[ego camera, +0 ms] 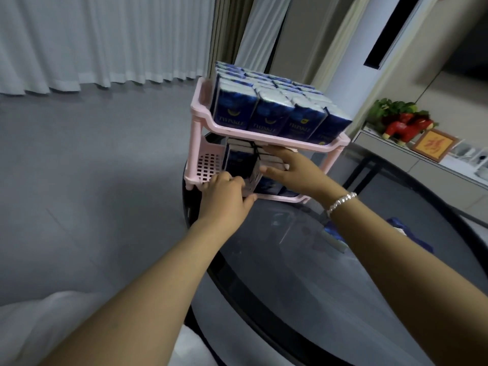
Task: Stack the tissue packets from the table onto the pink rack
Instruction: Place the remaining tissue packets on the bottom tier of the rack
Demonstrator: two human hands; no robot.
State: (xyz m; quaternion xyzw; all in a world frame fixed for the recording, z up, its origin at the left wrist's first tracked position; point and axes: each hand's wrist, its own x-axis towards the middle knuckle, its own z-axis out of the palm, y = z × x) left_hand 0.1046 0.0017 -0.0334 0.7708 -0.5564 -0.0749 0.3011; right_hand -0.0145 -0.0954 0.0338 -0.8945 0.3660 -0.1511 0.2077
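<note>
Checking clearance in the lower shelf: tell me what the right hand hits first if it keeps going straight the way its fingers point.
Probably the tissue packets already stacked on the pink rack's lower shelf; the right hand seems to touch them already, though depth is unclear.

Dim, soft, wide-angle edge distortion

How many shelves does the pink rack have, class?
2. The upper shelf is full of upright tissue packets; the lower shelf, under it, holds more packets, partly hidden by the left hand and right hand.
</note>
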